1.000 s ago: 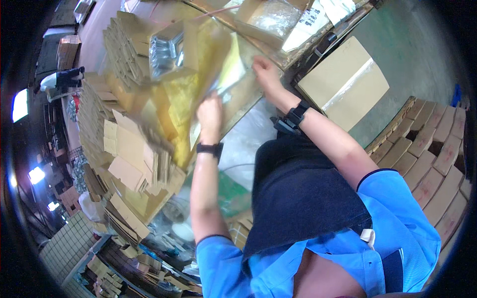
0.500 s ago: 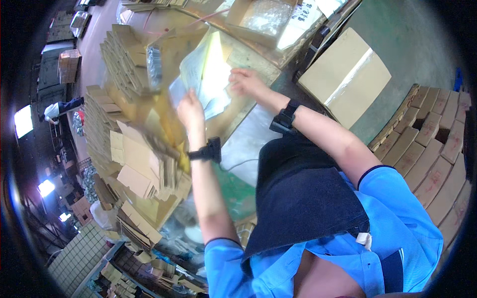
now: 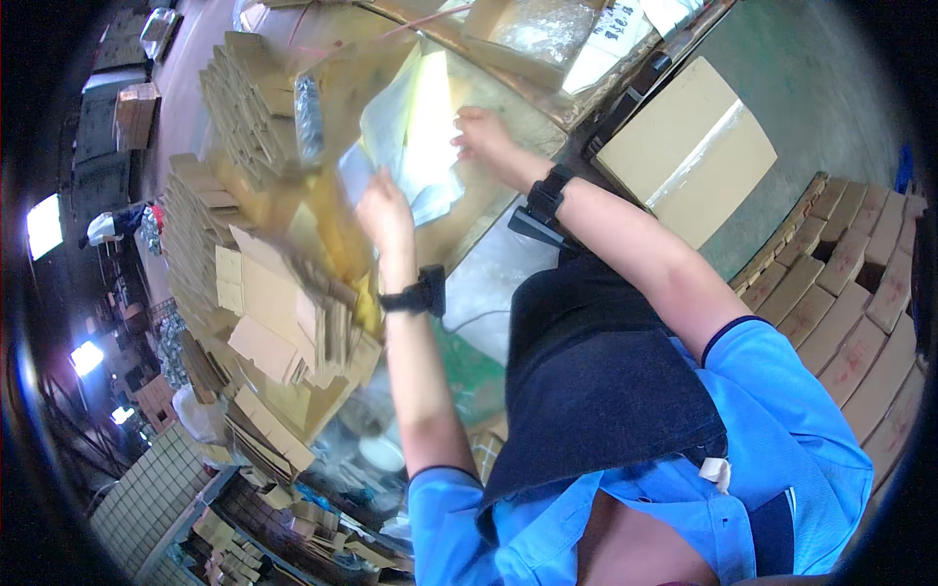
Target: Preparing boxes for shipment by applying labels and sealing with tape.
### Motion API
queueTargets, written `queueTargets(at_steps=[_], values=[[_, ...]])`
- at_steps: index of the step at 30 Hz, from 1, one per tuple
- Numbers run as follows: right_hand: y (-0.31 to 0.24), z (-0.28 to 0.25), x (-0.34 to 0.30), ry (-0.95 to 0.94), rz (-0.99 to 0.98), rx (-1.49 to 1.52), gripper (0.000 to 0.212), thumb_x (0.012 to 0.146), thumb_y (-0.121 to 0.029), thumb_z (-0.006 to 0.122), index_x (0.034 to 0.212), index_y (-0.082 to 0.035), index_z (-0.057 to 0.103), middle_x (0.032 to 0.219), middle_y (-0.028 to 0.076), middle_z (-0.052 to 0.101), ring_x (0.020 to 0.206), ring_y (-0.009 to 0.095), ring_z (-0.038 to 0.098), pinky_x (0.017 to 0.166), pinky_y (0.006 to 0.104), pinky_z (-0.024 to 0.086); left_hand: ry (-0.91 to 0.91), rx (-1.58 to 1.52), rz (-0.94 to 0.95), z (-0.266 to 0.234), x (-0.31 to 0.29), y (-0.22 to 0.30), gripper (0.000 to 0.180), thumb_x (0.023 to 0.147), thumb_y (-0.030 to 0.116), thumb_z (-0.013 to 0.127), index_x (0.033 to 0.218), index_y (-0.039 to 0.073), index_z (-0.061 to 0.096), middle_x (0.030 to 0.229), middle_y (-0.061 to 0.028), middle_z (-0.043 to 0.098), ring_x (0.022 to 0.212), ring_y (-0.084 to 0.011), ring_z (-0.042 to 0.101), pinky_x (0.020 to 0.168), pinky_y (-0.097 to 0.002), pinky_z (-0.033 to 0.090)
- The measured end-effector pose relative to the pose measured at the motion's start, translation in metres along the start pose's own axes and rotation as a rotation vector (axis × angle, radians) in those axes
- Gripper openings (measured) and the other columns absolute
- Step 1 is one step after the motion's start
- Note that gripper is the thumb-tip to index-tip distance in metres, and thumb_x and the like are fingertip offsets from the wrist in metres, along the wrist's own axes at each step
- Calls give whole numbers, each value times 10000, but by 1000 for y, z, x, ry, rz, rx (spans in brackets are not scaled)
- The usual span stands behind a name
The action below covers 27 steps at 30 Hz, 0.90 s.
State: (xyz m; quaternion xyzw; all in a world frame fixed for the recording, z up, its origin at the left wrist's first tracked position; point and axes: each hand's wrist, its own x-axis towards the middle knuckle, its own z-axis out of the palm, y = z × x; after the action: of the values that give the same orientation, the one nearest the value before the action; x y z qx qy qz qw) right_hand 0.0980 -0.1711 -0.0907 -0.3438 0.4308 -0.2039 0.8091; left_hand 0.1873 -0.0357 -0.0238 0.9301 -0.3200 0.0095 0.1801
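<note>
Over the worktable (image 3: 532,105), holds fanned paper sheets (image 3: 417,137), pinched at the lower left in the left hand (image 3: 386,208), probably to keep them spread. Has the right hand (image 3: 487,139) half curled at their right edge, nearer than a second ago; cannot tell whether gripping.

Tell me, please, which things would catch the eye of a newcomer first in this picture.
Probably the bright white and yellow papers come first, fanned out over the table between the left hand and the right hand. After that, the eye may go to the large taped box to the right of the hands, and to the folded cardboard at the table's left side.
</note>
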Motion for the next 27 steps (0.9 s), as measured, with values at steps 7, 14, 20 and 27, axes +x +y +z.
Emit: queueTargets(at_steps=[7, 14, 20, 27], values=[[-5, 19, 20, -184, 94, 27, 216, 813, -88, 552, 1007, 6, 556, 921, 114, 609, 672, 180, 611, 512, 305, 484, -11, -14, -12, 4, 2, -11, 412, 920, 301, 465, 764, -31, 654, 703, -261, 609, 682, -424, 610, 640, -485, 474], [1, 37, 66, -134, -57, -375, 198, 805, -189, 598, 945, -55, 634, 744, 73, 638, 655, 216, 613, 608, 342, 504, -8, -5, 31, 2, 6, -6, 403, 920, 298, 459, 782, -24, 658, 718, -261, 614, 697, -425, 612, 651, -487, 476], [-2, 16, 54, 10, -900, -1309, 396, 725, -329, 678, 1061, -119, 663, 1142, 90, 621, 1113, 270, 545, 894, 438, 446, -47, -25, 4, 0, 7, -12, 414, 923, 301, 445, 810, -36, 657, 749, -265, 618, 713, -425, 610, 667, -482, 476], [3, 31, 13, -191, -1001, -1911, 502, 705, -374, 678, 1074, -37, 631, 1151, 251, 556, 1113, 379, 498, 869, 578, 417, -62, -39, -12, -2, 10, -11, 426, 928, 310, 431, 813, -31, 660, 731, -262, 615, 705, -425, 605, 665, -485, 470]])
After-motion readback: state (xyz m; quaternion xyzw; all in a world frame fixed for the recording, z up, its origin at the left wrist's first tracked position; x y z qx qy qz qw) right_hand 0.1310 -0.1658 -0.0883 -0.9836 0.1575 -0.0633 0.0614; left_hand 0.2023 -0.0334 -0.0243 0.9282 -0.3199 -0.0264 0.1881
